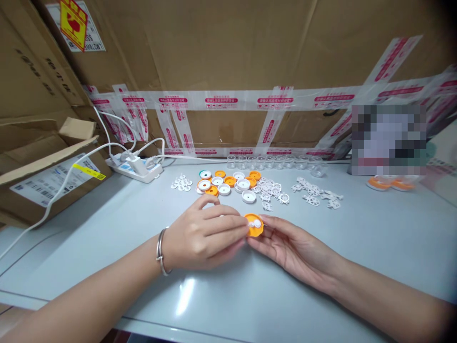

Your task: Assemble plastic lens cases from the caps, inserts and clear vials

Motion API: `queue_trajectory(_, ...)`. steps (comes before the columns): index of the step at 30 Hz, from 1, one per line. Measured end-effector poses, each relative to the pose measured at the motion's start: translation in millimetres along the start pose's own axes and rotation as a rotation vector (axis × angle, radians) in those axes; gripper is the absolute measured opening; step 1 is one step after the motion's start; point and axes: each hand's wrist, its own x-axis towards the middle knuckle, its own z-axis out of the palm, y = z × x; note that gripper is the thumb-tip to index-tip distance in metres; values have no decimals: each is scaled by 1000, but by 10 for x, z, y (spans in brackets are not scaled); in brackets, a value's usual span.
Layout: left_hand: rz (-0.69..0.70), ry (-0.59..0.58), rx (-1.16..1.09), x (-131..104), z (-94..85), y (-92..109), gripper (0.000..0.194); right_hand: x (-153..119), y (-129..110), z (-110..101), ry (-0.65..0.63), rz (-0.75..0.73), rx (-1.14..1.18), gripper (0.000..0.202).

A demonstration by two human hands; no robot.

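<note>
Between my two hands is a round orange plastic cap with a small white gear on its inner face. My right hand grips the cap's rim from the right, thumb above and fingers below. My left hand reaches over from the left, its closed fingertips at the cap's left side by the white parts; what they pinch, if anything, is hidden. Just beyond lie several orange and white round caps. Thin white toothed pieces are heaped to their right.
Small white pieces lie left of the caps, more flat white pieces to the right. Clear cups line the back, before a large taped carton. A power strip with white cables and an open cardboard box stand left.
</note>
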Motion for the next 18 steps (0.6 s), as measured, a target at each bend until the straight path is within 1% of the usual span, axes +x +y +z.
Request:
queue_trajectory(2,-80,35,-46,-15,-11,-30,21,-1,-13,6,-8,-3,2,14)
queue_trajectory(4,-190,70,-73,-44,-7,-83,18,2,-28,9,3,-5,1,15)
queue_trajectory(6,-324,53,-99,-82,15,-149,16,9,-40,7,33,-3,0,15)
queue_trajectory(8,-446,-42,-127,-120,55,-210,17,20,-47,-2,77,-4,7,15)
queue_trajectory(10,-515,-179,-155,-150,101,-252,19,34,-48,-17,114,-7,20,15)
queue_trajectory(12,-534,-270,-175,-167,140,-269,18,46,-45,-33,128,-13,30,15)
queue_trajectory(14,-532,-298,-192,-168,160,-263,17,53,-42,-44,125,-17,33,15)
queue_trajectory(16,-524,-256,-198,-155,157,-238,16,55,-42,-47,121,-21,33,15)
queue_trajectory(18,-495,-153,-183,-131,133,-195,18,54,-43,-43,114,-30,33,14)
